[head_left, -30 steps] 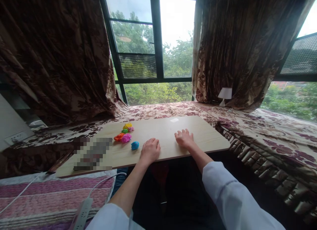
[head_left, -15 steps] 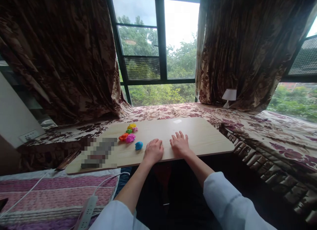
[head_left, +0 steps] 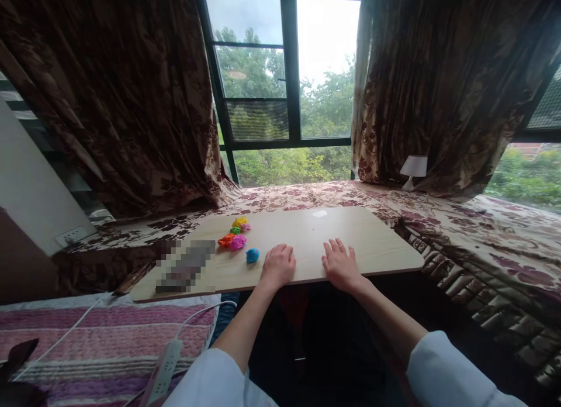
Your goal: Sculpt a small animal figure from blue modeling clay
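Note:
My left hand (head_left: pixel 279 264) rests palm down on the near edge of a light wood-grain board table (head_left: pixel 302 231), its fingers lying close together and slightly bent. To its left, apart from it, sits a small round blue lump (head_left: pixel 252 255) that looks like modelling clay. My right hand (head_left: pixel 340 265) lies at the same edge with fingers spread, nothing in it. Farther left are crumpled bright lumps: orange (head_left: pixel 226 240), magenta (head_left: pixel 238 242), green (head_left: pixel 235 230), yellow (head_left: pixel 239 221) and light pink (head_left: pixel 246 227). What they are made of is hard to tell.
A blurred-out dark flat object (head_left: pixel 186 266) lies at the table's left end. Below it, a power strip (head_left: pixel 164 366) with a white cable rests on a striped quilt (head_left: pixel 109 337). A small lamp (head_left: pixel 413 167) stands on the floral-covered window ledge (head_left: pixel 302 193) behind.
My right hand has slid right, widening the gap to my left hand. The left hand and the coloured lumps keep their places; the whole view has shifted slightly.

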Action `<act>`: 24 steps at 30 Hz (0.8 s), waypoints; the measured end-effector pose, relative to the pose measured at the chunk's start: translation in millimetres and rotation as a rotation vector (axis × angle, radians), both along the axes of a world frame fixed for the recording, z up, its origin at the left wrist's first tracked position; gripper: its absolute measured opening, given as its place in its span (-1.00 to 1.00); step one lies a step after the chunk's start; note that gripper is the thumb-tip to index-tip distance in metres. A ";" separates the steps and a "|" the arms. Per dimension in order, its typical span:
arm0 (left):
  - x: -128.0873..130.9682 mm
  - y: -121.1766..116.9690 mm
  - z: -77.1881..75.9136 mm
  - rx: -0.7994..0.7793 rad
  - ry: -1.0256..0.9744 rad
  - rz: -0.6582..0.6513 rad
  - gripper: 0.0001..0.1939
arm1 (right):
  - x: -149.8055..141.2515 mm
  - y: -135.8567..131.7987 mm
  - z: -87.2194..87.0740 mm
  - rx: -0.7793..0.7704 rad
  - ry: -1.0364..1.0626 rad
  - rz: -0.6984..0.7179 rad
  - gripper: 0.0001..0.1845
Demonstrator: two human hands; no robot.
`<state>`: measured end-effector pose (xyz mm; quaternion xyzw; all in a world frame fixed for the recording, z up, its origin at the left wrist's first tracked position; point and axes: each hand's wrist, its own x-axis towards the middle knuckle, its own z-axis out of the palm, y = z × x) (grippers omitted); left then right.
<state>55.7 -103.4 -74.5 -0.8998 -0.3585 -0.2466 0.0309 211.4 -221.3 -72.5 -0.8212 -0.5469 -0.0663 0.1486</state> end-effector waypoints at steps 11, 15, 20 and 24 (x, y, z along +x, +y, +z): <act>-0.6 -0.2 2.6 -0.019 -0.001 0.003 -0.72 | 32.0 39.6 18.5 -0.014 0.049 -0.128 -0.59; -2.1 -2.3 3.7 -0.042 -0.011 0.012 -0.71 | 26.2 4.9 11.9 -0.047 0.037 -0.083 -0.56; -1.3 -5.1 5.2 -0.058 -0.004 0.027 -0.70 | -11.7 -3.2 6.9 -0.051 0.005 0.053 -0.48; 0.1 -3.6 4.4 -0.038 0.005 0.006 -0.70 | -21.4 30.6 15.3 -0.026 -0.003 0.047 -0.55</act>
